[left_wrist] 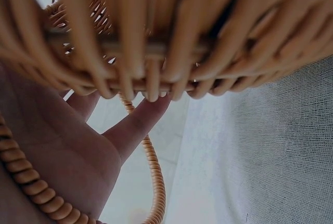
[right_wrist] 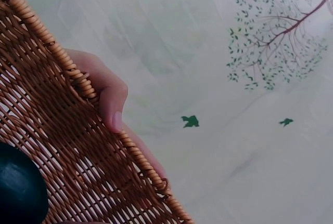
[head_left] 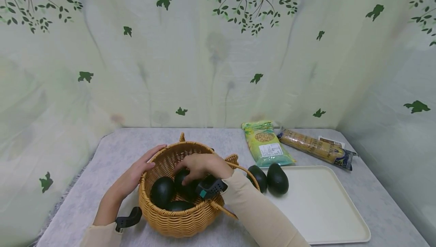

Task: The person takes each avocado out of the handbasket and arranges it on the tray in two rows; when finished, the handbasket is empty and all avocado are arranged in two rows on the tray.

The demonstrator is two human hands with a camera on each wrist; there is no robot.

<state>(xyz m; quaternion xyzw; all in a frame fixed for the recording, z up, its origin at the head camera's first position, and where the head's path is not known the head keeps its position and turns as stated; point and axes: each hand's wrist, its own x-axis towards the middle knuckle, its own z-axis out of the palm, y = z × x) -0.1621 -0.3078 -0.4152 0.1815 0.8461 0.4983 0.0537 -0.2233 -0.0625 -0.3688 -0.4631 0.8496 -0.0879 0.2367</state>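
A round wicker basket (head_left: 180, 226) stands on the table, holding several dark avocados (head_left: 162, 192). My left hand (head_left: 137, 171) grips its left rim. In the right wrist view the thumb of that left hand (right_wrist: 112, 102) hooks over the rim, while the left wrist view has its palm and fingers (left_wrist: 138, 122) against the outside of the weave. My right hand (head_left: 201, 165) reaches down inside the basket, thumb and fingers around an avocado (head_left: 180, 180). Part of that avocado is hidden under the hand. Another avocado (right_wrist: 21, 182) lies against the inner wall in the right wrist view.
To the right, a white tray (head_left: 327, 209) has two avocados (head_left: 277, 179) by its back left corner. Behind it lie a green-yellow bag (head_left: 269, 145) and a long packet that looks like noodles (head_left: 313, 146). The basket's handle (head_left: 250, 173) slants toward the tray.
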